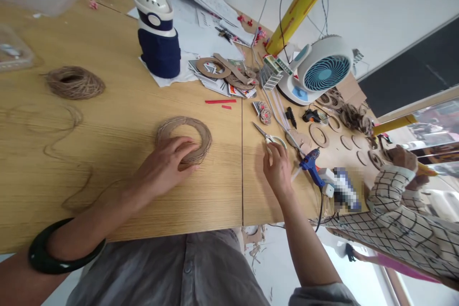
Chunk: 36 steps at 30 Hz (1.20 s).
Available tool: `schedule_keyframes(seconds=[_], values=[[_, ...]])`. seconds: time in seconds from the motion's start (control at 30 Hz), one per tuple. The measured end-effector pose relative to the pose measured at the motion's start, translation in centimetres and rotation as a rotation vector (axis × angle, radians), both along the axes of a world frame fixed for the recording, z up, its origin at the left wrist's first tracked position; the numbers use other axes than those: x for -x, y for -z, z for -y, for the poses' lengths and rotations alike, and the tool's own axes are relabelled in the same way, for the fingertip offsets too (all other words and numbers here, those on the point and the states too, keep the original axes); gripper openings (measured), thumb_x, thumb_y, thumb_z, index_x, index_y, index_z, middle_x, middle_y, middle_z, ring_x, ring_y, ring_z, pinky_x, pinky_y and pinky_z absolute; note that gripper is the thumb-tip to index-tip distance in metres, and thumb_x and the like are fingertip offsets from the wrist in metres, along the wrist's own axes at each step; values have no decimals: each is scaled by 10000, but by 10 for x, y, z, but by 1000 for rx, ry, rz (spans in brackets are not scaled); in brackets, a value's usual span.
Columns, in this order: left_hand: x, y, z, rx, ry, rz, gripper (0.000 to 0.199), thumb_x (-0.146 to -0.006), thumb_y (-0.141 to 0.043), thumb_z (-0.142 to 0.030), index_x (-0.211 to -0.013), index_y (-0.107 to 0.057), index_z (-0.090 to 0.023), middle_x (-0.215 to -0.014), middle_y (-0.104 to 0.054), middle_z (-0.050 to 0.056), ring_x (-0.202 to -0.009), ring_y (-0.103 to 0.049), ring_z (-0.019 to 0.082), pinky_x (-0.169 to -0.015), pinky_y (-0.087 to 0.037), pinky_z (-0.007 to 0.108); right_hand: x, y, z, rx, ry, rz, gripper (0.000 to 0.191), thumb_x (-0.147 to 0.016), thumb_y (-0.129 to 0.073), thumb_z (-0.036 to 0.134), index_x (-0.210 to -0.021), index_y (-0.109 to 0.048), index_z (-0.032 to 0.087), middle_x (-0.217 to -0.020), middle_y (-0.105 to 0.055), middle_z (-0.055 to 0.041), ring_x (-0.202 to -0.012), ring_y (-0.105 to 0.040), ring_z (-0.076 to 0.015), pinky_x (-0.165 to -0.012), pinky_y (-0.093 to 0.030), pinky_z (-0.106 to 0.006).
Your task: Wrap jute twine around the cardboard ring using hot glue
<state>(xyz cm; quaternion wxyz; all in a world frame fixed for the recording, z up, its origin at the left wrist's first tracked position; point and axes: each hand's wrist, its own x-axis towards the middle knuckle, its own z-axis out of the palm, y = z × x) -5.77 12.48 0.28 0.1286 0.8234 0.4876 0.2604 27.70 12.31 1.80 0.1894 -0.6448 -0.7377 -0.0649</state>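
Note:
My left hand [172, 165] grips the near edge of a cardboard ring [205, 136] with brown twine wound around it. The ring lies on the wooden table, thumb and fingers closed over its rim. My right hand [278, 167] has its fingers on the pale handles of the scissors [267, 135], whose blades point away to the left. Part of the handles is hidden by the fingers. A blue glue gun [311, 166] lies just right of that hand. To the left rests a ball of twine [74, 82], with a loose strand [53, 146] trailing over the table.
Red strips [220, 101] lie beyond the ring. A dark blue-covered bottle [158, 50] and a white fan [324, 71] stand farther back. Several cardboard rings [319, 136] lie on the right, where another person's checked sleeve [390, 186] reaches in.

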Motion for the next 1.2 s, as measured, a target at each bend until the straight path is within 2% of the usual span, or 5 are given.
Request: schedule_keyframes(seconds=[0.13, 0.47, 0.6, 0.87, 1.2], values=[[9, 9, -7, -9, -17, -50, 303, -969, -535, -316, -1241, -602, -200, -1265, -638, 70, -1174, -597, 231, -1042, -485, 379, -29, 9, -16, 99, 177, 53, 373, -898, -476, 127, -1247, -606, 112, -1244, -640, -210, -1148, -574, -315, -972, -469, -457], [20, -6, -15, 82, -77, 75, 344, -960, -519, -329, -1262, -614, -193, -1263, -647, 71, -1151, -613, 209, -1028, -500, 375, -41, -29, -54, 397, 58, 123, 409, -789, -691, 164, -1193, -656, 111, -991, -736, -152, -942, -686, -301, -837, -527, -378], [10, -12, -25, 27, -71, 105, 341, -987, -469, -277, -1266, -604, -135, -1266, -634, 110, -1200, -576, 221, -1069, -469, 402, -23, -46, -12, 422, -27, -31, 573, -837, -638, 180, -1395, -521, 132, -1153, -731, -128, -966, -716, -242, -840, -561, -340], [3, 10, -30, 2, -95, 83, 341, -974, -504, -254, -1289, -583, -149, -1308, -606, 105, -1232, -555, 216, -1092, -458, 396, 23, -45, 105, 408, -245, -267, 386, -942, -609, 252, -1326, -613, 211, -1143, -693, -113, -947, -724, -211, -803, -612, -334], [8, 17, -28, -14, -47, 124, 369, -978, -511, -238, -1310, -569, -89, -1322, -592, 138, -1224, -560, 236, -1096, -461, 390, 38, -20, 81, 183, -289, -77, 351, -946, -599, 189, -1296, -633, 183, -1065, -723, -118, -935, -712, -236, -767, -606, -360]])
